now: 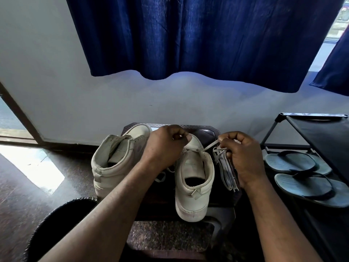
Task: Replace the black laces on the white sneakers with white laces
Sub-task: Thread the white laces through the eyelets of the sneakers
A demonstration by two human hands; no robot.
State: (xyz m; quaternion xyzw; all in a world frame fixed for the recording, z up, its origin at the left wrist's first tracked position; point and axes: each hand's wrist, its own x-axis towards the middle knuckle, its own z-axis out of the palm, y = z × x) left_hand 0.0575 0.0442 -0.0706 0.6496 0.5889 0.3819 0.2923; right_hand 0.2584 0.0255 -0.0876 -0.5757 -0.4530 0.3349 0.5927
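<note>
Blue curtain [188, 35] hangs behind a dark stool [207, 129]. Left of the grips stands an unlaced sneaker [117, 163]. The left hand [166, 144] pinches white lace [211, 144] above the second sneaker [194, 186]. The right hand [243, 156] pinches its other end, with a lace bundle [226, 171] dangling below. Sandals [302, 171] lie further right.

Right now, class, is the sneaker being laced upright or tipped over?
Upright: the sneaker rests on its sole, opening upward, heel toward camera.
</note>
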